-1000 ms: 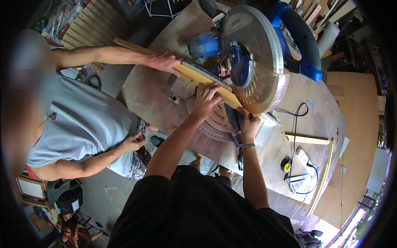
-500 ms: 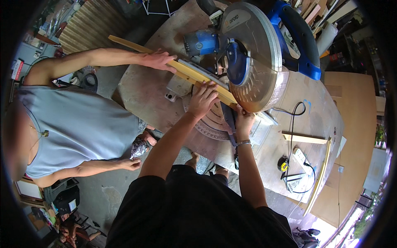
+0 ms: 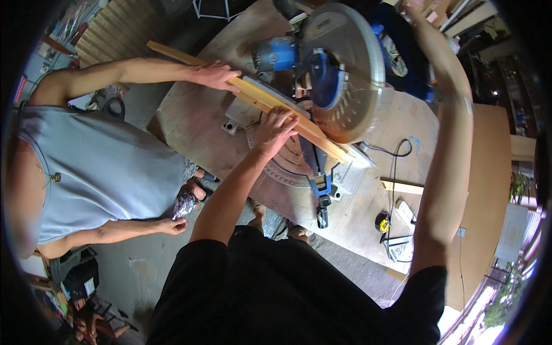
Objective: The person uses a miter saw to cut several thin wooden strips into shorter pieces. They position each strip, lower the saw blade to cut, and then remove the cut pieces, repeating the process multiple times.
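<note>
My left hand (image 3: 276,132) lies on a long pale wooden strip (image 3: 316,137), its fingers curled over it and pressing it against the metal fence of a mitre saw (image 3: 339,40). The strip runs slantwise across the saw's base, with its near end past the round blade guard. Up by the top edge, my blurred right hand (image 3: 418,10) is beside the saw's dark blue handle (image 3: 402,66); its fingers are smeared and partly cut off. A co-worker's hand (image 3: 218,76) rests on the strip farther left.
A person in a grey sleeveless top (image 3: 103,172) stands at the left. On the table's right part are a black cable (image 3: 394,167), a yellow tape measure (image 3: 382,221), a white power strip (image 3: 406,214) and a wood offcut (image 3: 399,186). A large wooden panel (image 3: 489,190) stands beyond.
My right hand has let go of the strip's near end and swung up to the right, beside the saw handle. My left hand and the co-worker's hand remain on the strip.
</note>
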A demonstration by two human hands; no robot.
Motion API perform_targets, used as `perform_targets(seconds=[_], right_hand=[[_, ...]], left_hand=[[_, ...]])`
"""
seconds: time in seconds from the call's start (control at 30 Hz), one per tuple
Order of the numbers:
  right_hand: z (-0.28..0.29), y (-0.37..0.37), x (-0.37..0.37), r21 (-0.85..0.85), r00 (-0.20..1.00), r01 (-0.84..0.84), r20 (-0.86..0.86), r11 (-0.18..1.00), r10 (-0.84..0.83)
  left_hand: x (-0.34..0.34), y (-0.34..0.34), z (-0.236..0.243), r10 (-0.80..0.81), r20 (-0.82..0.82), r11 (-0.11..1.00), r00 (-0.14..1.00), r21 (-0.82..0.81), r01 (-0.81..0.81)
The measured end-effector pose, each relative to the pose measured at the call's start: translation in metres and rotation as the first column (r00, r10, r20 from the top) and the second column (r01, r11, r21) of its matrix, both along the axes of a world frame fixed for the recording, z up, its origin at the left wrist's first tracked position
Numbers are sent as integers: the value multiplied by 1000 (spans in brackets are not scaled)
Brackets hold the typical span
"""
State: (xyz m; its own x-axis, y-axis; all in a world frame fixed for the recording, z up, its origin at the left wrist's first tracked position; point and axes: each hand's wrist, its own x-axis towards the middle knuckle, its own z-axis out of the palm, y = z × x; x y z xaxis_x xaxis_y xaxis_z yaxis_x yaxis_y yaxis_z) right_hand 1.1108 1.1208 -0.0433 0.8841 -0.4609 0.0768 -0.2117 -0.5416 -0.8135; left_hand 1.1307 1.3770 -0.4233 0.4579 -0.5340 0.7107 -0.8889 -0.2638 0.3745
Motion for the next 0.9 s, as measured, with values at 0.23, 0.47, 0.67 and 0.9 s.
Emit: perform_targets(seconds=[0.23, 0.47, 0.67, 0.9], right_hand=[[17, 8, 72, -75, 919, -36, -394, 997, 4], [-7, -64, 32, 354, 967, -128, -161, 926, 195], [-213, 13, -193, 340, 638, 480, 497, 809, -587], [-334, 112, -127, 190, 866, 450, 145, 873, -478]], left_hand=[[0, -7, -6, 13, 19, 999, 1000, 34, -13], [0, -10, 3, -20, 33, 994, 999, 111, 17], [0, 7, 8, 58, 85, 987, 995, 142, -69], [-7, 2, 17, 128, 68, 958, 989, 250, -141]])
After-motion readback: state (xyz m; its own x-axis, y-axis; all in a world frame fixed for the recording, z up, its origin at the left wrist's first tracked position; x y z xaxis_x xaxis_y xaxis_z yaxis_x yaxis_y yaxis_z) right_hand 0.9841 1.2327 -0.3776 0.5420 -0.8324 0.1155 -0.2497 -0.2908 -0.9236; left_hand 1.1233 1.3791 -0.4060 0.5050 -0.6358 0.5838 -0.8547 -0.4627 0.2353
